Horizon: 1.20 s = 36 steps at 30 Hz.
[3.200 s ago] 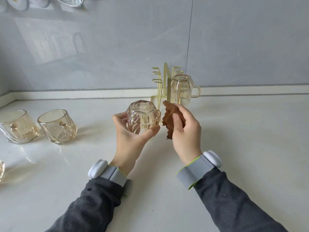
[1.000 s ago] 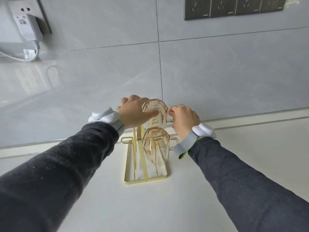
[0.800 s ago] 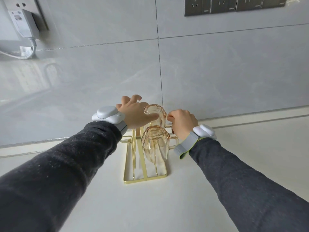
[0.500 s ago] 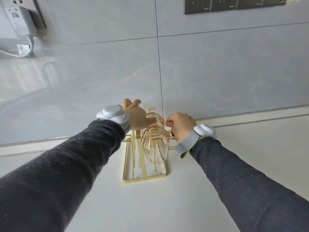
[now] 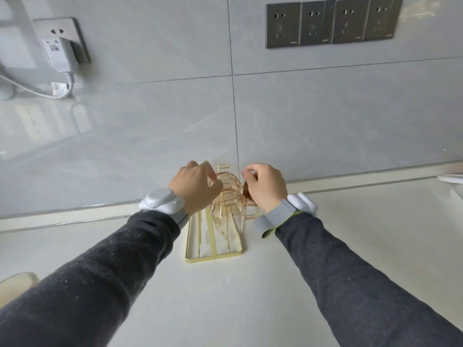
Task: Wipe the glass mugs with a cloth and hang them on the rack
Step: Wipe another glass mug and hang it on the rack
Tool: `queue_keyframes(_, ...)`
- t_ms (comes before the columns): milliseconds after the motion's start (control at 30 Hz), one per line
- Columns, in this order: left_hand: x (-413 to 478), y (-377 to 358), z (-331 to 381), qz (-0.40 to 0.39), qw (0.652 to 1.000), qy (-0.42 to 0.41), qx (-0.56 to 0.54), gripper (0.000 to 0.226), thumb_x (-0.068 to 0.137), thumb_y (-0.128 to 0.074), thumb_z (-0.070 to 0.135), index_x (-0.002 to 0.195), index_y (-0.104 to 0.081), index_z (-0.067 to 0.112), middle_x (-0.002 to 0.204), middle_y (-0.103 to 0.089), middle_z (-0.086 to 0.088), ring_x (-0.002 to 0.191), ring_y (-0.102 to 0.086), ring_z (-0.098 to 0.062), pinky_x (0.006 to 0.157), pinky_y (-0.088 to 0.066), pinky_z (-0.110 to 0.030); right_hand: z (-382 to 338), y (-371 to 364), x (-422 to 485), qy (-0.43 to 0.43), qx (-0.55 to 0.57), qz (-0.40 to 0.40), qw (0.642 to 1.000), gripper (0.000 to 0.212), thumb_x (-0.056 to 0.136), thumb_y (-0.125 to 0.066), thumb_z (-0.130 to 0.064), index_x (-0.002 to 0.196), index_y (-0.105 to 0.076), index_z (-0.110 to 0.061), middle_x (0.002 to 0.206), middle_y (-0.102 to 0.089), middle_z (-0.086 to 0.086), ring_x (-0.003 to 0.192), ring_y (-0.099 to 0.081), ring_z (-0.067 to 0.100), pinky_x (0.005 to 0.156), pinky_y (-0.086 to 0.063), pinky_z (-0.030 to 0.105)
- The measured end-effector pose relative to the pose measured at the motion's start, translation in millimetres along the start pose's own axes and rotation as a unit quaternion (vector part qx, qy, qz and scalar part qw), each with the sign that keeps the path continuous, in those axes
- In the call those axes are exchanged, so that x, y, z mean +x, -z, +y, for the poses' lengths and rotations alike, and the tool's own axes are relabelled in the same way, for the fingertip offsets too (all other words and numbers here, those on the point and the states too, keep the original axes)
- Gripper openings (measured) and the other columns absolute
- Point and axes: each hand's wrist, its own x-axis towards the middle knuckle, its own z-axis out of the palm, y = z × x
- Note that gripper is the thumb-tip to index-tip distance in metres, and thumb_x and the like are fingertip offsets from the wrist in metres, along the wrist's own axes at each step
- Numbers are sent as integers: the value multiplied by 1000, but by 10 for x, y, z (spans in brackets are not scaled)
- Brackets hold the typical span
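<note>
White counter [image 5: 225, 296], gold rack [image 5: 213, 256], amber faceted mug [image 5: 227, 178] inverted, brown cloth [image 5: 246, 194]

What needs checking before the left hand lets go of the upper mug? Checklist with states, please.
1. Left hand grips upper mug: ok.
2. Upper mug's handle seated on a hook: cannot tell, right hand hides it.
3. Lower mug hangs on rack: ok.
4. Gap between the two mugs: cannot tell, they overlap in this view.
5. Rack base flat on counter: ok.
6. Cloth held in right hand: ok.
</note>
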Motion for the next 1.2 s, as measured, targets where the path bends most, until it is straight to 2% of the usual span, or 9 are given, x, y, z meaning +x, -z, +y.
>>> queue_keyframes(167,-598,221,4,13,1000,13,-2,21,101,-54,44,104,-63,24,95,-58,3,88,-61,-26,69,-38,-33,-375,210,-498,24,77,42,996,22,100,-57,-25,102,-75,-13,97,-75,3,95,-67,26,79,-50,34)
queue_keyframes(333,-1209,317,-80,-21,998,53,16,20,97,-55,45,103,-65,28,94,-68,4,89,-63,-25,69,-39,-32,-699,168,-1087,23,164,-8,986,18,97,-59,-26,94,-74,-16,89,-75,-2,83,-69,23,77,-55,36)
queue_keyframes(467,-1743,414,-244,-33,996,85,9,21,96,-57,46,104,-66,29,97,-69,6,92,-64,-23,72,-44,-32,-874,31,-1559,-21,224,-71,972,20,96,-61,-33,98,-73,-17,84,-75,-1,71,-68,21,69,-55,35)
queue_keyframes(633,-2407,531,-565,-41,988,149,-31,19,97,-56,44,104,-66,29,93,-71,6,87,-68,-20,73,-55,-33,-1136,-110,-2151,-95,315,-140,934,29,94,-70,-27,116,-63,-10,69,-67,-6,43,-60,9,43,-49,22)
queue_keyframes(733,-2755,552,-815,-36,982,179,-55,16,97,-57,37,103,-67,26,87,-71,6,82,-68,-18,72,-56,-32,-1283,-205,-2437,-115,332,-202,914,36,92,-73,-21,122,-55,-12,81,-60,-10,47,-59,-2,42,-45,11)
queue_keyframes(933,-3092,505,-1338,-5,950,278,-145,13,96,-62,31,103,-69,22,83,-65,10,78,-62,-13,65,-47,-27,-1479,-559,-2734,-135,347,-278,885,59,76,-74,1,125,-49,-21,107,-65,17,56,-61,25,53,-55,37)
queue_keyframes(1033,-3078,498,-1588,22,917,341,-203,12,95,-63,31,104,-68,25,97,-71,1,91,-66,-21,74,-53,-31,-1544,-680,-2769,-118,322,-307,888,61,64,-71,-2,111,-49,-36,127,-53,15,53,-62,28,56,-59,39)
queue_keyframes(1133,-3002,452,-1809,57,881,393,-257,18,94,-64,32,110,-66,25,108,-73,-5,100,-71,-26,91,-60,-40,-1535,-810,-2755,-92,305,-318,893,60,71,-66,6,109,-47,-36,131,-47,12,58,-63,31,55,-60,41)
queue_keyframes(1200,-2951,429,-1886,71,864,410,-284,33,96,-62,31,127,-62,19,99,-70,-4,92,-71,-25,85,-61,-37,-1530,-847,-2741,-85,302,-313,896,57,73,-62,7,104,-45,-37,129,-50,12,58,-64,30,53,-60,47)
